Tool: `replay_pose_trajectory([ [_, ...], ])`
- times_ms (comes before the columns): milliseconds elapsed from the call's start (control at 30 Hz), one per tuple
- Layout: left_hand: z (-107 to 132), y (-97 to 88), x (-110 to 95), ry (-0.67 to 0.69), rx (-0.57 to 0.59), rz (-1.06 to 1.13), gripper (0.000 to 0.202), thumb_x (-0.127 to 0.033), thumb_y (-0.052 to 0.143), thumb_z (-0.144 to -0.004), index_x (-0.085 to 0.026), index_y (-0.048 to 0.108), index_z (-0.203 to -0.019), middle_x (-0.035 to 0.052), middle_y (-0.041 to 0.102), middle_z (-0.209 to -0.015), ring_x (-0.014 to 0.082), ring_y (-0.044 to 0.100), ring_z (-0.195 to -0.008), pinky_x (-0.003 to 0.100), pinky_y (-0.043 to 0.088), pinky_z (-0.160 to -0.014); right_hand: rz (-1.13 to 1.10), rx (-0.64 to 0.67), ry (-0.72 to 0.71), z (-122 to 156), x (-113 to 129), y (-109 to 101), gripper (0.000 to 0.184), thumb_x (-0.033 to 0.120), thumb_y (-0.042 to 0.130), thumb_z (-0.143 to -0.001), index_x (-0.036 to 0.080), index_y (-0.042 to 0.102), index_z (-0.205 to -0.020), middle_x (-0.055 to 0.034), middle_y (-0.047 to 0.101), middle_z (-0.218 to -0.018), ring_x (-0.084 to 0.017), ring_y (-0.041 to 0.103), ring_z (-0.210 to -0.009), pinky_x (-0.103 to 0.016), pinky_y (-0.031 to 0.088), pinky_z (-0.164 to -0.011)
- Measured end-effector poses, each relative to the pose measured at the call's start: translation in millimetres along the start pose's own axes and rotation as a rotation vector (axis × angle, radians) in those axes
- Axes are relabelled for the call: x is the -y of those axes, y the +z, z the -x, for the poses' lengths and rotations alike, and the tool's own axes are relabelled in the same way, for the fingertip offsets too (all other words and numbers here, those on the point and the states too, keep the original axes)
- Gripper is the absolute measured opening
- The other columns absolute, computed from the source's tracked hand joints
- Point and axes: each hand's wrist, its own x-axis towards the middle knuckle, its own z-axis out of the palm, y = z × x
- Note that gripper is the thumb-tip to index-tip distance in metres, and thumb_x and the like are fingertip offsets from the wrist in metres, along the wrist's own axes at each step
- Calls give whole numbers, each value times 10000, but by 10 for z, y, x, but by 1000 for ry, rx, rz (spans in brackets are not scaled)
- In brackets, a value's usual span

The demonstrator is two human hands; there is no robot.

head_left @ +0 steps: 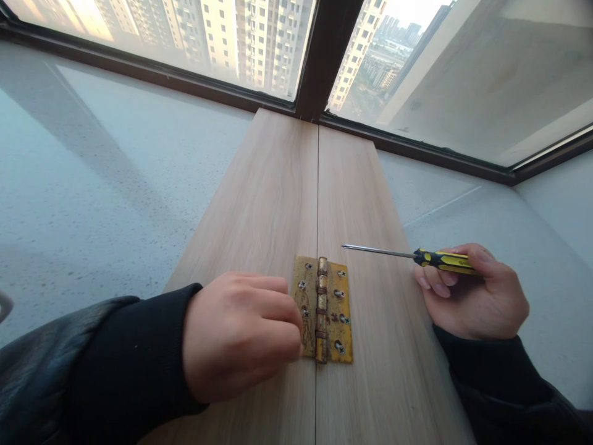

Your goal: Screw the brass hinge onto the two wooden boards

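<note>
Sill: pale speckled stone ledge (115, 204) under high-rise window (241, 37).
Boards: two wood-grain planks (269, 204) side by side, seam down the middle.
Left hand (241, 334): my fingers curled together, tips pressing hinge's left leaf.
Right hand (472, 296): I've got fingers wrapped round screwdriver (417, 256), yellow-black handle, tip pointing left above the board.
Hinge (324, 309): brass, tarnished, flat across the seam, screws in.

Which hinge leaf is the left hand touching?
The left leaf, on the left board: the left hand has its fingertips on its edge. The right leaf lies untouched, beyond the knuckle.
</note>
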Motion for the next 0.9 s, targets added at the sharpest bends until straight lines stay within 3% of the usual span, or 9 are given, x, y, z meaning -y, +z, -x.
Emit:
replay_pose_trajectory([
  [267,41,-24,13,60,54,-26,174,-47,520,-763,-165,574,-647,-20,670,-831,116,478,-665,307,377,-536,24,-20,23,8,16,0,251,305,543,-962,123,511,-792,51,433,-601,-80,408,-446,-213,440,-516],
  [500,-21,-44,-59,-111,-54,-179,208,-154,547,-847,-202,619,-658,-35,633,-728,82,467,-633,257,347,-510,37,-36,3,9,-2,14,205,281,544,-956,125,522,-825,52,435,-599,-83,409,-442,-214,440,-511],
  [900,-164,-18,-29,-71,-17,-173,204,-112,527,-829,-188,655,-689,-10,578,-712,110,395,-631,284,280,-513,37,-61,-24,11,-15,63,209,280,539,-967,124,528,-828,55,434,-588,-79,398,-425,-202,431,-482],
])
